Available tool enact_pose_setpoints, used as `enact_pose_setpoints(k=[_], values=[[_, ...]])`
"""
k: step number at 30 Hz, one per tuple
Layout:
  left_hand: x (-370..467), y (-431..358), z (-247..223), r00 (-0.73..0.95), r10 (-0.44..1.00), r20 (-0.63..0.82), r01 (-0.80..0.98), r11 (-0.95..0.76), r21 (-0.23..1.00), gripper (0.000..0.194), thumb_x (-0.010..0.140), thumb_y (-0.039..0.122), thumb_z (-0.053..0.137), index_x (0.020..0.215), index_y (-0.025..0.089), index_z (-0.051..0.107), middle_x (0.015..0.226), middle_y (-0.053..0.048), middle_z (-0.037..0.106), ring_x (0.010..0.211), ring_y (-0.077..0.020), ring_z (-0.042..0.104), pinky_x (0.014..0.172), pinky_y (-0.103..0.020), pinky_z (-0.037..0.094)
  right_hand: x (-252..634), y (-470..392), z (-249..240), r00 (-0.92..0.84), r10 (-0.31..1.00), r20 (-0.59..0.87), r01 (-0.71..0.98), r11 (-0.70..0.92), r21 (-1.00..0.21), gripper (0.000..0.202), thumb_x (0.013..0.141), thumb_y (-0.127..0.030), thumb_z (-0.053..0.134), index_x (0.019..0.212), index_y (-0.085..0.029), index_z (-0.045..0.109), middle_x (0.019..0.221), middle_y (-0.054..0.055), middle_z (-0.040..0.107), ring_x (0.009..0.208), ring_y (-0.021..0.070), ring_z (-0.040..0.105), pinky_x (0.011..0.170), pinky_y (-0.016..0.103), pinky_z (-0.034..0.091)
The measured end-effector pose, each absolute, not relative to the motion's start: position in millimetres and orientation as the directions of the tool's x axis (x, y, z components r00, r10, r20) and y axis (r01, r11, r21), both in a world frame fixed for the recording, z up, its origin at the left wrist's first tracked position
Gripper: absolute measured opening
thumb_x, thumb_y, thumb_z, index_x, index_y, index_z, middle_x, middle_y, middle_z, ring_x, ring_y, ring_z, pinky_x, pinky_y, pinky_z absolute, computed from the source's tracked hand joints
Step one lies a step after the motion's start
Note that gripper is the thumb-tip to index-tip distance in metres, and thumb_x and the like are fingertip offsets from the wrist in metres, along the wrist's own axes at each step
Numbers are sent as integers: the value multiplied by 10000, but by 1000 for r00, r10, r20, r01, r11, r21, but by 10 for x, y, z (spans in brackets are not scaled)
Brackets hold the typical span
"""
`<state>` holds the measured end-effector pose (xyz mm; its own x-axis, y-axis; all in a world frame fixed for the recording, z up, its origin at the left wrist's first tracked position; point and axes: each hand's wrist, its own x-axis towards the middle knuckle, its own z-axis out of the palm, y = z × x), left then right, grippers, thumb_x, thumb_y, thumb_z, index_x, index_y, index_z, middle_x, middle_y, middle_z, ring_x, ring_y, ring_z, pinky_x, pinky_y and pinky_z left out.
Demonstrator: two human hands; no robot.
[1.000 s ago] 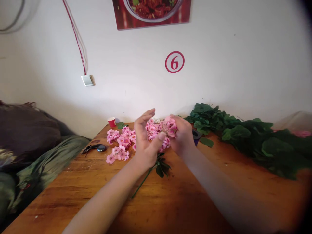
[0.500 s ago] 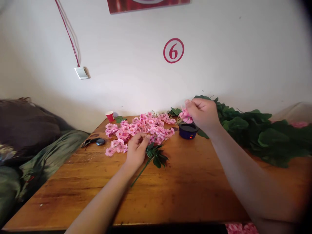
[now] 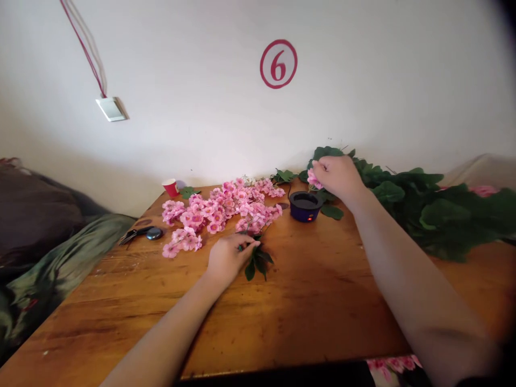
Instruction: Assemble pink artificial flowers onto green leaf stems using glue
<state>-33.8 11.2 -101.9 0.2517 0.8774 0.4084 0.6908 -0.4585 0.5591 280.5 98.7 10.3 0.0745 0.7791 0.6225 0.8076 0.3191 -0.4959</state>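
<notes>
My left hand (image 3: pixel 230 257) is closed around an artificial green leaf stem (image 3: pixel 258 262), its dark leaves poking out past the fingertips just above the table. A small pink flower sprig (image 3: pixel 314 179) is pinched in my right hand (image 3: pixel 339 176), which is raised behind and right of a small dark blue pot (image 3: pixel 300 214). The pot has a glowing red light on its front and dark contents. Beyond my left hand lies a pile of pink artificial flowers (image 3: pixel 215 212). The fingers of my right hand hide part of the sprig.
Large green leaves (image 3: pixel 443 215) are heaped along the table's right side. A red paper cup (image 3: pixel 171 188) stands at the back left, near keys with a dark round fob (image 3: pixel 153 233). The wooden table (image 3: pixel 314 312) backs onto a white wall. Pink flowers (image 3: pixel 393 365) show below its front edge.
My right hand has lifted the flower sprig from over the pot, up and to the right. My left hand now grips the leaf stem more closely, and its long stalk no longer shows. The view has shifted slightly.
</notes>
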Motion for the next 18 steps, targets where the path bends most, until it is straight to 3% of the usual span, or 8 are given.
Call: enact_pose_setpoints(k=[5, 10, 18], values=[[-246, 83, -1097, 249, 885, 393, 823, -408, 395, 267, 892, 486, 652, 983, 268, 777, 978, -27, 782, 861, -211, 700, 730, -293, 469, 2845, 1199, -51, -37, 853, 521, 928, 223, -299, 378, 950, -242, 465, 598, -167, 580, 646, 62, 673, 589, 143, 564, 589, 253, 326], [-226, 79, -1111, 184, 922, 341, 886, -306, 349, 293, 889, 509, 647, 1032, 274, 749, 867, -3, 762, 765, -175, 675, 656, -261, 422, 2842, 1365, -205, -71, 888, 454, 980, 147, -134, 407, 989, -266, 399, 735, -157, 698, 738, 90, 702, 677, 184, 592, 598, 271, 312], [-266, 102, -1140, 217, 916, 337, 896, -324, 305, 183, 924, 409, 618, 1030, 305, 725, 827, 27, 732, 761, -168, 660, 652, -264, 378, 2801, 1485, -340, -95, 909, 405, 981, 154, -115, 426, 1021, -273, 367, 807, -154, 716, 843, 102, 720, 740, 174, 618, 616, 252, 314]])
